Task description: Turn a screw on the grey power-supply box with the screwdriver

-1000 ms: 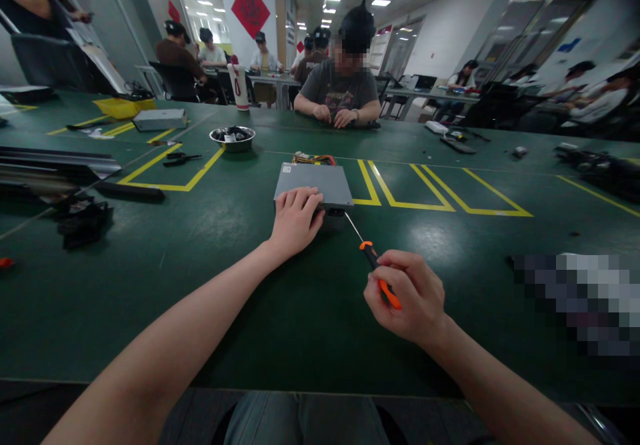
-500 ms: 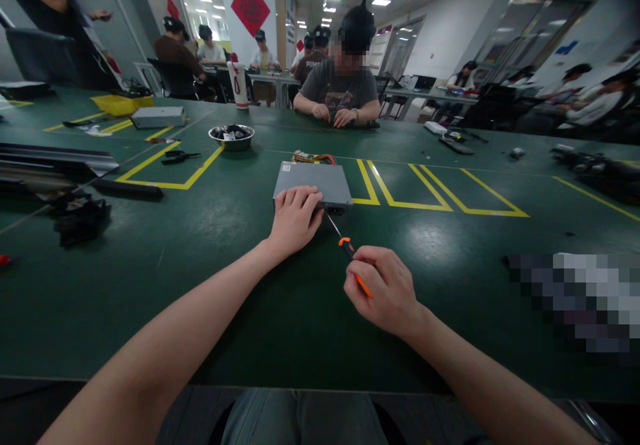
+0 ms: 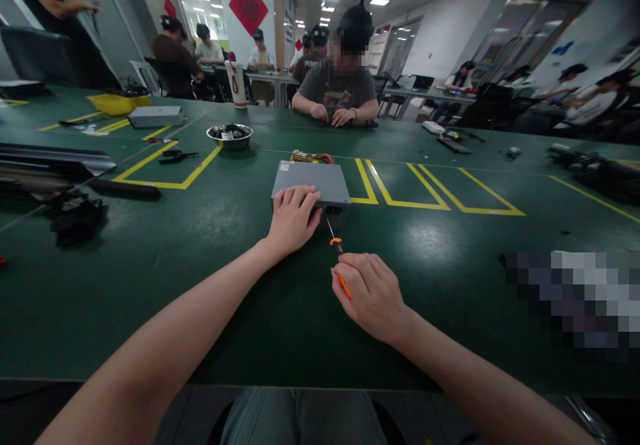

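Note:
A grey metal computer power supply (image 3: 320, 177) lies on the green table, its socket side toward me and bundled coloured cables (image 3: 313, 158) behind it. My left hand (image 3: 296, 215) grips its near left edge, fingers over the top and the thumb at the front face. In my right hand (image 3: 369, 292) is a screwdriver (image 3: 337, 245) with an orange and black handle, the fingers wrapped round it. The thin shaft points away from me to the lower front of the power supply, near the left thumb. Whether the tip touches a screw I cannot tell.
A steel bowl (image 3: 229, 137) of small parts stands beyond to the left, near a white bottle (image 3: 236, 84). A yellow tray (image 3: 119, 104) and another grey box (image 3: 156, 116) sit farther left. A co-worker (image 3: 336, 88) sits opposite. Dark cables (image 3: 593, 168) lie at right.
My right hand has swung a little left and lower with the screwdriver, whose shaft now stands steeper in view. My left hand stays on the power supply.

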`<state>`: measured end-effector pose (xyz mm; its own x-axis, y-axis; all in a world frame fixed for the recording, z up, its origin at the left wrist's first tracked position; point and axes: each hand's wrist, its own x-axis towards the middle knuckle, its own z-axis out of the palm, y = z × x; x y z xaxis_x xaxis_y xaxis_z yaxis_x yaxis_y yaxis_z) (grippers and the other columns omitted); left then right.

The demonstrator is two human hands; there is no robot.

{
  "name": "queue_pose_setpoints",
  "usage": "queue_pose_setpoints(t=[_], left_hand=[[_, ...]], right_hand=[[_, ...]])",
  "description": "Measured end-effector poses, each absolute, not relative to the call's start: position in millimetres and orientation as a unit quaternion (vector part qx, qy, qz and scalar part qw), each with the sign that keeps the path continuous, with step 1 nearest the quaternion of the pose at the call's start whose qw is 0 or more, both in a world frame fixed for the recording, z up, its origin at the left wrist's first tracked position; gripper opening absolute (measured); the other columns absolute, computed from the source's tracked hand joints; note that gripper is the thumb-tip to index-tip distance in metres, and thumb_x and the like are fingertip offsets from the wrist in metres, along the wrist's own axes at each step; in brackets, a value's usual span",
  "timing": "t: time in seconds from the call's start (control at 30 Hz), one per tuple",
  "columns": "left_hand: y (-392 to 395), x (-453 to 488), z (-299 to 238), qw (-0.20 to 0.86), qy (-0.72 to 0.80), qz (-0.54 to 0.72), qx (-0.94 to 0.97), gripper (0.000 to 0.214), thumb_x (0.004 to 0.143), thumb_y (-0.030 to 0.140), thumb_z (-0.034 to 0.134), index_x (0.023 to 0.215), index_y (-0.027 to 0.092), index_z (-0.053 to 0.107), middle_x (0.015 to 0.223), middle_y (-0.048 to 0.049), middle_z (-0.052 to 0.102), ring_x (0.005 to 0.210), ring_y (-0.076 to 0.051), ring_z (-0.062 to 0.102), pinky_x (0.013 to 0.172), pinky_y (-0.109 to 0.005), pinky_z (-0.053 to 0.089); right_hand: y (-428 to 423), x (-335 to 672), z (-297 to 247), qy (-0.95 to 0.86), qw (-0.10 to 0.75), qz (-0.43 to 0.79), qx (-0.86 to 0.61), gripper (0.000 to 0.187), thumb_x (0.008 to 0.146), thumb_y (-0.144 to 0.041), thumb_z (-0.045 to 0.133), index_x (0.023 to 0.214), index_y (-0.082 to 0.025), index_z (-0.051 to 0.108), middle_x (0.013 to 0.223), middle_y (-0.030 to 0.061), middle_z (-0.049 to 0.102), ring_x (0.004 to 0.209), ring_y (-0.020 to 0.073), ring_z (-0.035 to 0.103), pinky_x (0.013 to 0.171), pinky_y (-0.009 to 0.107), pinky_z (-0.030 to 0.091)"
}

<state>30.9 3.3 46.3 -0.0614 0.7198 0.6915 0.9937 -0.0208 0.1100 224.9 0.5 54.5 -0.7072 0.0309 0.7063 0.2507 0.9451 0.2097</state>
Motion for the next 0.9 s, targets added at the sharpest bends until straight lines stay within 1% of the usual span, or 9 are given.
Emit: queue_pose_setpoints(t=[0.13,0.27,0.33,0.43,0.53,0.67,0.77,0.83,0.9], left_hand=[[3.7,30.4,45.6,0.228,-0.663,-0.300,-0.646,0.024,0.085,0.026,0.045,0.108,0.021,0.049,0.119,-0.0062,0.053,0.111,-0.024,0.043,0.092,-0.041,0.029],[4.6,29.8,44.7,0.224,-0.665,-0.305,-0.645,0.024,0.084,0.026,0.045,0.108,0.022,0.049,0.120,-0.0062,0.053,0.112,-0.024,0.043,0.093,-0.041,0.029],[4.7,29.8,44.7,0.220,-0.663,-0.310,-0.644,0.024,0.084,0.026,0.045,0.108,0.022,0.050,0.119,-0.0063,0.053,0.112,-0.024,0.042,0.093,-0.042,0.028],[4.2,30.2,45.3,0.217,-0.663,-0.311,-0.645,0.024,0.084,0.026,0.045,0.108,0.022,0.050,0.119,-0.0065,0.053,0.112,-0.024,0.042,0.092,-0.042,0.029],[3.7,30.7,46.0,0.218,-0.665,-0.308,-0.644,0.024,0.085,0.026,0.045,0.108,0.022,0.050,0.119,-0.0063,0.053,0.112,-0.023,0.042,0.092,-0.041,0.029],[3.8,30.6,46.0,0.218,-0.665,-0.307,-0.645,0.025,0.084,0.026,0.045,0.108,0.022,0.049,0.120,-0.0060,0.052,0.112,-0.023,0.042,0.092,-0.041,0.029],[4.2,29.9,45.6,0.220,-0.663,-0.305,-0.647,0.025,0.084,0.026,0.045,0.108,0.021,0.049,0.120,-0.0062,0.052,0.112,-0.024,0.042,0.092,-0.041,0.029],[4.2,29.7,45.5,0.221,-0.663,-0.306,-0.646,0.024,0.084,0.026,0.045,0.108,0.021,0.049,0.120,-0.0063,0.053,0.112,-0.024,0.042,0.092,-0.041,0.029],[4.0,29.7,45.6,0.219,-0.663,-0.307,-0.647,0.024,0.084,0.025,0.045,0.108,0.021,0.049,0.120,-0.0065,0.053,0.112,-0.024,0.042,0.092,-0.041,0.029]], right_hand=[[0.4,227.3,53.7,-0.908,0.388,-0.152,-0.052,0.016,0.077,-0.010,0.056,0.092,-0.016,0.052,0.096,0.0078,0.060,0.079,0.0158,0.052,0.070,0.030,0.045],[2.0,227.9,56.4,-0.896,0.412,-0.147,-0.081,0.024,0.076,-0.007,0.055,0.097,-0.018,0.050,0.109,0.0105,0.054,0.090,0.0185,0.050,0.076,0.034,0.047],[3.0,227.3,58.1,-0.890,0.423,-0.142,-0.093,0.022,0.077,-0.012,0.056,0.097,-0.018,0.049,0.109,0.0125,0.050,0.093,0.0209,0.049,0.073,0.037,0.048],[5.4,227.3,58.0,-0.889,0.426,-0.145,-0.080,0.022,0.077,-0.016,0.058,0.096,-0.018,0.049,0.104,0.0117,0.049,0.095,0.0236,0.049,0.072,0.039,0.049],[8.4,228.4,53.6,-0.894,0.430,-0.116,-0.050,0.029,0.078,-0.007,0.052,0.104,-0.018,0.044,0.107,0.0115,0.049,0.104,0.0234,0.047,0.078,0.040,0.050],[10.4,228.7,49.1,-0.901,0.427,-0.064,-0.026,0.039,0.076,-0.001,0.048,0.110,-0.016,0.036,0.119,0.0157,0.044,0.114,0.0226,0.045,0.083,0.039,0.051],[9.6,227.5,51.7,-0.900,0.428,-0.074,-0.046,0.035,0.076,-0.005,0.052,0.107,-0.016,0.038,0.121,0.0165,0.040,0.114,0.0239,0.044,0.081,0.039,0.051],[8.8,227.0,53.9,-0.895,0.431,-0.097,-0.062,0.029,0.078,-0.013,0.054,0.103,-0.019,0.041,0.116,0.0131,0.043,0.110,0.0246,0.045,0.079,0.043,0.051],[8.6,227.2,54.3,-0.889,0.438,-0.115,-0.070,0.024,0.078,-0.016,0.056,0.099,-0.020,0.045,0.107,0.0100,0.046,0.104,0.0237,0.047,0.076,0.043,0.051]])
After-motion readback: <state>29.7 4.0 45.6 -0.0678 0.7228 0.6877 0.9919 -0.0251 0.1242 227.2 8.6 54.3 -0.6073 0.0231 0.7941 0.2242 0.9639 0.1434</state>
